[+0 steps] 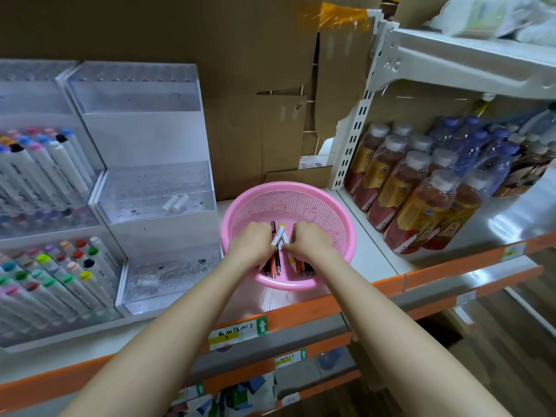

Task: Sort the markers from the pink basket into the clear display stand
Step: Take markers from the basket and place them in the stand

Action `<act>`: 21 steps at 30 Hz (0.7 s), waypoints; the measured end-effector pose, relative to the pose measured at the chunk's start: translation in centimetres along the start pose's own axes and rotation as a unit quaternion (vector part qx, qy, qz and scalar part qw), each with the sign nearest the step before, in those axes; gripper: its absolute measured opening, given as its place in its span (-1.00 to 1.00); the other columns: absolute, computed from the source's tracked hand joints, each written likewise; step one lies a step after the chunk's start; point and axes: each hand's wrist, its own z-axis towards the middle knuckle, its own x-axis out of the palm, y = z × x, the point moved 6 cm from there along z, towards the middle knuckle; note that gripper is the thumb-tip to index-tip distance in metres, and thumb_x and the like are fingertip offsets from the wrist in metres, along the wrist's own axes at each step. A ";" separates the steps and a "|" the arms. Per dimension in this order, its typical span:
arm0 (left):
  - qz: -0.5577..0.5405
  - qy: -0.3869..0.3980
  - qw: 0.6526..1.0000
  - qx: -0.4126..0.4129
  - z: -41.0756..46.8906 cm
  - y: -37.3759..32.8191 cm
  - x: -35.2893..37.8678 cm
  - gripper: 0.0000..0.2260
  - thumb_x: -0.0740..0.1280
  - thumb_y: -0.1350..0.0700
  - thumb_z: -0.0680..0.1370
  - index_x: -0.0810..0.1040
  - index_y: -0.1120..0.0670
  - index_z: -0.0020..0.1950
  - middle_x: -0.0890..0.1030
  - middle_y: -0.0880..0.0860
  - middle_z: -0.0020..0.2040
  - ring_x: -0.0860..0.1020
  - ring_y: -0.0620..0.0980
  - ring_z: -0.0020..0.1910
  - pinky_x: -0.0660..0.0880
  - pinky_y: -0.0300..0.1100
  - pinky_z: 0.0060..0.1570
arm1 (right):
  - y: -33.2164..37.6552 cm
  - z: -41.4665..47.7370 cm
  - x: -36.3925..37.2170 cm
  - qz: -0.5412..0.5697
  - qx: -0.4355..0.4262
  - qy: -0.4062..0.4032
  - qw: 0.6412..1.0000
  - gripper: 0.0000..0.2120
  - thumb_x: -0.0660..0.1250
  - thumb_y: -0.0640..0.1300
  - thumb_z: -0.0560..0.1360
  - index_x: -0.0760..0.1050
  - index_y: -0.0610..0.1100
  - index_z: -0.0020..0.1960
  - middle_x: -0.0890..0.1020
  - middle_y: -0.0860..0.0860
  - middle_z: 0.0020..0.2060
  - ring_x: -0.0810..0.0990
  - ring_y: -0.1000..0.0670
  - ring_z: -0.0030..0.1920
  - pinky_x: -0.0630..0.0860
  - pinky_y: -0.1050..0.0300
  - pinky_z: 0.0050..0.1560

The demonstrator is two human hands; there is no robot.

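Note:
A pink basket sits on the white shelf, right of the clear display stand. Both my hands are inside the basket. My left hand has its fingers curled round a bunch of markers, dark red and white ones. My right hand curls its fingers onto a white marker with a yellow cap and others below it. More markers lie on the basket floor under my wrists. The stand's tiers hold only a few loose pieces.
A second stand at the left is full of colour-capped markers. Shrink-wrapped drink bottles fill the shelf to the right. Cardboard backs the shelf. The orange shelf edge runs below the basket.

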 end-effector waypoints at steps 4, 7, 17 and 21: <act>-0.045 -0.005 0.999 0.005 -0.2 -0.3 -0.5 -0.74 0.33 0.19 0.44 0.34 0.02 -0.40 0.45 0.02 -0.39 0.44 0.01 -0.37 0.27 -0.13 -0.45 | -0.1 -0.1 -0.3 0.084 0.006 -0.021 0.996 -0.78 0.34 0.03 0.45 0.43 -0.11 -0.21 0.54 -0.06 -0.26 0.50 -0.12 -0.23 0.34 0.13 -0.30; -0.101 -0.034 0.994 0.011 -0.2 -0.3 -1.2 -0.77 0.37 0.15 0.44 0.42 0.04 -0.40 0.52 0.05 -0.35 0.48 0.05 -0.29 0.36 -0.08 -0.34 | 0.1 -0.2 -1.0 0.171 -0.006 -0.046 0.984 -0.75 0.40 -0.11 0.38 0.41 -0.16 -0.40 0.45 -0.06 -0.47 0.43 -0.08 -0.36 0.26 0.10 -0.38; -0.337 -0.107 0.928 0.120 -1.6 -0.5 -3.1 -0.62 0.40 0.27 0.42 0.46 -0.01 0.18 0.60 0.11 -0.20 0.62 0.11 -0.21 0.61 0.08 -0.15 | 1.4 -2.1 -3.7 0.373 -0.124 -0.049 0.918 -0.47 0.38 -0.36 0.43 0.37 -0.05 0.33 0.54 -0.06 -0.14 0.64 -0.12 -0.16 0.65 -0.11 -0.25; -0.332 -0.160 0.917 0.150 -2.8 -1.0 -4.1 -0.41 0.40 0.28 0.41 0.36 -0.11 0.36 0.57 -0.02 -0.16 0.59 0.01 -0.22 0.62 0.01 -0.19 | 1.8 -3.1 -4.6 0.353 -0.163 -0.101 0.916 -0.39 0.35 -0.36 0.38 0.35 0.02 0.36 0.54 0.05 0.01 0.58 0.03 -0.03 0.64 -0.11 -0.16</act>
